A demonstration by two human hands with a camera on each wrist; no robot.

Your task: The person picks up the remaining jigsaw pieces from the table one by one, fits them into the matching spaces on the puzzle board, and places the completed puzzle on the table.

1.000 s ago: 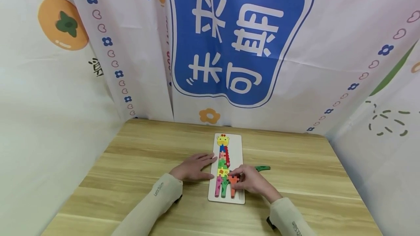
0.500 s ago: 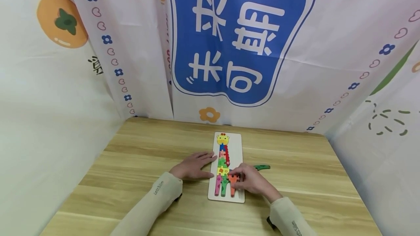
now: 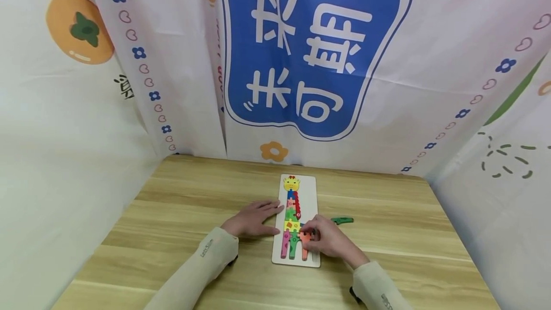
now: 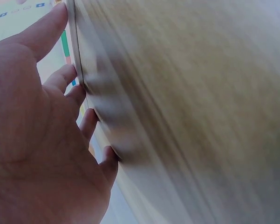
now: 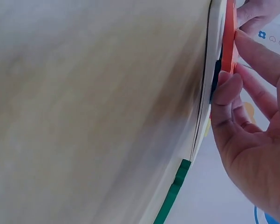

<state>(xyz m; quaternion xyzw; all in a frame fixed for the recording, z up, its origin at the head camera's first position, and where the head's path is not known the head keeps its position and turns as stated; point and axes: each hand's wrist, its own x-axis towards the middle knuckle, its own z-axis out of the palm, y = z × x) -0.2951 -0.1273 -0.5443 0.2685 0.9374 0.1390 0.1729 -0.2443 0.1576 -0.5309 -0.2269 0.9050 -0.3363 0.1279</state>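
Observation:
A giraffe jigsaw puzzle lies on a white board, with a yellow head at the far end and several coloured pieces below it. My right hand pinches an orange leg piece between thumb and fingers, at the giraffe's lower right. In the right wrist view the orange piece stands edge-on over the board, beside a dark piece. My left hand rests with fingers spread along the board's left edge; its fingertips are right at that edge in the left wrist view too.
A loose green curved piece lies on the wooden table to the right of the board. Printed white cloth encloses the table at the back and both sides.
The right fingers have shifted slightly with the orange piece, whose top sits a little further left, close to the yellow piece. The left hand stays at the board's edge.

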